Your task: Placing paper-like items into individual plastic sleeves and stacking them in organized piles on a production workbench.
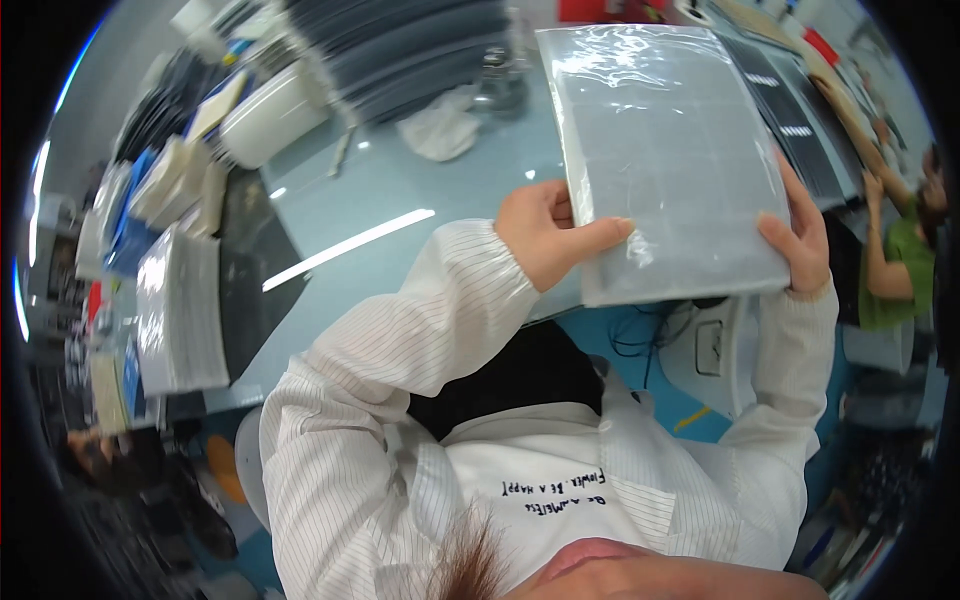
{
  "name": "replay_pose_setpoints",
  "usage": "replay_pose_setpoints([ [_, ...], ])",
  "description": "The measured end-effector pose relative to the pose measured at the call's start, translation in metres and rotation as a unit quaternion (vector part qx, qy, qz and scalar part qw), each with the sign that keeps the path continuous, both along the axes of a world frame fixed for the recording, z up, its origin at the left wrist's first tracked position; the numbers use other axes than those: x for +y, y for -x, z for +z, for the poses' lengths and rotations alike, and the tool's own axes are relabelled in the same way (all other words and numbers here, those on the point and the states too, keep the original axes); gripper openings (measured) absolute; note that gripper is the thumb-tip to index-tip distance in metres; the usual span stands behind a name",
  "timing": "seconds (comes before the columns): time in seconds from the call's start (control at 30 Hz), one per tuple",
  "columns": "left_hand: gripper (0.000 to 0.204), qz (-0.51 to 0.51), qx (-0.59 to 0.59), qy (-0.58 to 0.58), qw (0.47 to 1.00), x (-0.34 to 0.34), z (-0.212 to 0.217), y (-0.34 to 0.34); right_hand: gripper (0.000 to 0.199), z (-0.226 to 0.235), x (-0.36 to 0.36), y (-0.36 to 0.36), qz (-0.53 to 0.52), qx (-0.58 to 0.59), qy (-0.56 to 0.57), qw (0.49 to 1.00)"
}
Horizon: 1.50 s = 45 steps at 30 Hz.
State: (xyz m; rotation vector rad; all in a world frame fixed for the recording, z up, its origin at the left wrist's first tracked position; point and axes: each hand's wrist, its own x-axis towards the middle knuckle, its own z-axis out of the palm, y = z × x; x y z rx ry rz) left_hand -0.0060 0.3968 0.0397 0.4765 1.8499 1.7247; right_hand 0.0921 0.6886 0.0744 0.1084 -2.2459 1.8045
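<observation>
A thick stack of translucent plastic sheets (680,170) is held up in front of me, tilted, above the table's near edge. Its top is glossy and wrinkled at the far end, and faint lines divide it into rectangles. My left hand (555,238) grips the near left edge, thumb on top and fingers curled at the side and beneath. At the near right corner, my right hand (802,240) closes on the stack, its thumb on the upper face. Most of the right fingers are hidden behind the stack.
The glossy table (400,190) carries a crumpled clear bag (440,128), a glass bottle (497,80) and a pile of dark sheets (410,50). A stack of clear packets (180,310) stands left. A person in green (900,265) works at the right.
</observation>
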Motion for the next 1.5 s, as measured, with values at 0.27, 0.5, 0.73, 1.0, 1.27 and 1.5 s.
replay_pose_setpoints([
  [0.27,0.049,0.166,0.012,-0.011,0.986,-0.199,0.062,-0.036,0.072,-0.005,-0.187,0.027,0.164,0.120,0.066,0.977],
  [0.5,0.047,0.356,0.047,0.054,0.932,-0.435,0.093,-0.052,0.079,-0.027,-0.431,0.102,0.298,0.182,0.171,0.921],
  [0.73,0.044,0.497,0.078,0.075,0.861,-0.604,0.085,-0.040,0.099,-0.038,-0.621,0.112,0.284,0.149,0.206,0.924],
  [1.0,0.042,0.524,0.084,0.119,0.839,-0.674,0.058,-0.014,0.107,-0.045,-0.682,0.105,0.239,0.092,0.159,0.953],
  [1.27,0.041,0.547,0.042,0.058,0.834,-0.692,0.042,-0.010,0.113,-0.033,-0.680,0.101,0.307,0.053,0.102,0.945],
  [1.5,0.044,0.542,-0.001,0.025,0.840,-0.686,0.048,-0.019,0.121,-0.027,-0.671,0.101,0.338,0.048,0.082,0.936],
])
